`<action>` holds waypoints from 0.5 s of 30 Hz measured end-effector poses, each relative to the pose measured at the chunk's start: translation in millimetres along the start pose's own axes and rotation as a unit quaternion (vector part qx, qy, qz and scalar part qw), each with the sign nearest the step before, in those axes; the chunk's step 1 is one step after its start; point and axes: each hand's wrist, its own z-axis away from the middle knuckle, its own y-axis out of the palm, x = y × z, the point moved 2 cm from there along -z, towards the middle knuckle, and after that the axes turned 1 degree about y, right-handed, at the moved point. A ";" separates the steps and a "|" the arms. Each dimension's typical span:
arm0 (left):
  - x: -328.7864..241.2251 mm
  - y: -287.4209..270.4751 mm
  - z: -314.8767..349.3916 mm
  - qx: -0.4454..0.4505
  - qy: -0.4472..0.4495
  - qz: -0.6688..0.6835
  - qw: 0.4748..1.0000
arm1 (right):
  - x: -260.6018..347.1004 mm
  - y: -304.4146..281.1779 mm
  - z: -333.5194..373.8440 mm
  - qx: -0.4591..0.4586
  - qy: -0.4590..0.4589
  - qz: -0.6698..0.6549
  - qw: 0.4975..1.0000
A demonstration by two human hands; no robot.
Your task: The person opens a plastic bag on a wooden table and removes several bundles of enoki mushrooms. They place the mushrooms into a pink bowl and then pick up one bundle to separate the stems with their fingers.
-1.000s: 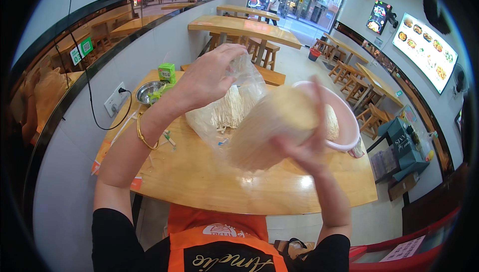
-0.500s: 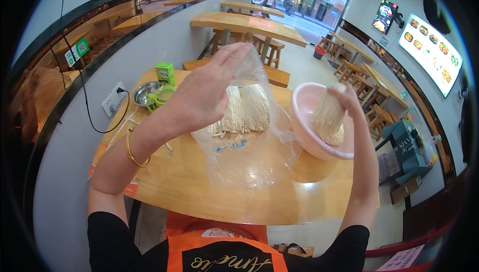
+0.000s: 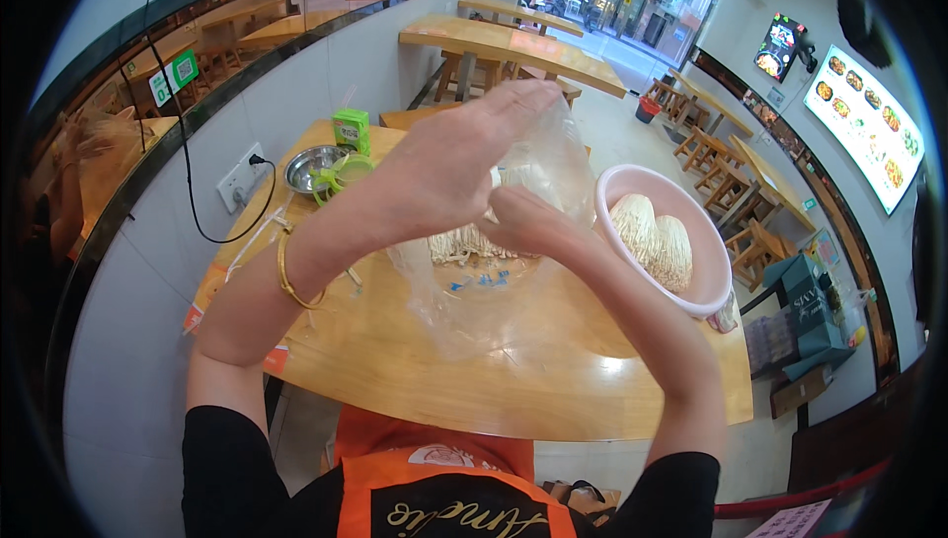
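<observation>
Bringing hands (image 3: 531,222) together at bag (image 3: 565,158), mushrooms (image 3: 671,254) now released in bowl (image 3: 697,227)

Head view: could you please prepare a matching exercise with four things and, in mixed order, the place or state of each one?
Column one
1. pink basin
2. clear plastic bag
3. green carton
4. gold bracelet

Column two
A. next to the metal bowl
B. around the left forearm
C. with two pale bundles inside
D. upper part held up by the left hand

Right pairs: 1-C, 2-D, 3-A, 4-B
</observation>
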 end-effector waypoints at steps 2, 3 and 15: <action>-4.7 2.4 2.9 -0.016 0.003 0.004 1.000 | -37.5 31.1 -48.1 -0.129 0.065 0.053 0.988; -6.3 3.3 4.9 -0.023 0.006 0.006 1.000 | -57.7 42.9 -64.2 -0.139 0.123 0.055 0.981; 1.0 15.5 21.0 0.006 -0.018 -0.008 1.000 | -86.9 65.9 -88.4 -0.145 0.228 0.024 0.962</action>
